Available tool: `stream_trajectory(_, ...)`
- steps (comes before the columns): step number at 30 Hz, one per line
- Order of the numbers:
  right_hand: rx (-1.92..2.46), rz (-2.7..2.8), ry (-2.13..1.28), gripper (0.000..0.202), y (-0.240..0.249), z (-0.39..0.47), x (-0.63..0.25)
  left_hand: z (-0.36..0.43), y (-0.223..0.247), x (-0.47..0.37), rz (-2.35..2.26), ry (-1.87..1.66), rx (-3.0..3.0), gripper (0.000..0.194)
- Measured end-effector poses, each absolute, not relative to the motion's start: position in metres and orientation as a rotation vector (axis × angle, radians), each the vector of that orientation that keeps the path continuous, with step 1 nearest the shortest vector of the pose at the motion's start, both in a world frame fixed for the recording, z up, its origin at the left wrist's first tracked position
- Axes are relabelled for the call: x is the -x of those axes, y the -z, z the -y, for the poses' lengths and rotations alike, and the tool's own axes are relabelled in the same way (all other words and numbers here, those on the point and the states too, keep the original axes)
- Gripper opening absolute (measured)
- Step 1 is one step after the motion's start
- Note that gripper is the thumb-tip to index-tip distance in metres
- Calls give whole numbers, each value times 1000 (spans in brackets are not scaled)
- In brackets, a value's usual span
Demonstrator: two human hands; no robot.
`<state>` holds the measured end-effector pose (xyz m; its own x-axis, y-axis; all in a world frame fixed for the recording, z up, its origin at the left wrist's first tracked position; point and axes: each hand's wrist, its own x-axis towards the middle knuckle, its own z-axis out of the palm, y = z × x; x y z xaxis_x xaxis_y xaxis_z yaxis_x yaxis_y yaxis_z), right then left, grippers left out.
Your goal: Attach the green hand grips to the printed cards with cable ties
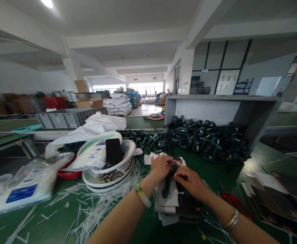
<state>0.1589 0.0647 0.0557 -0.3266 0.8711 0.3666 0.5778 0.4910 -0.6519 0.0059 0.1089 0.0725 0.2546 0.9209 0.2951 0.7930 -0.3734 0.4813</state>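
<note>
My left hand (162, 166), with a green and white bangle on its wrist, has its fingers closed at the upper end of a dark green tool part (166, 185). Close on its right, my right hand (191, 181) bends its fingers round the same part, thumb and fingertips near the left fingertips. The part lies over a stack of printed cards (170, 200) on the green table. Whatever small thing sits between the fingertips is too small to make out.
Many dark green parts (204, 139) lie heaped behind the hands, partly in a grey box (260, 125). White bowls (107, 184) with metal pieces and a phone (113, 152) stand left, among scattered white strips (97, 210). Red scissors (236, 203) and more cards (273, 200) lie right.
</note>
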Motion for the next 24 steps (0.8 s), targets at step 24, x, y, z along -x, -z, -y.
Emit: stream_trajectory(24,1288,1810,-645,25,-50,-64,-152,-83,-59,9,-1373,-895,-2610,18)
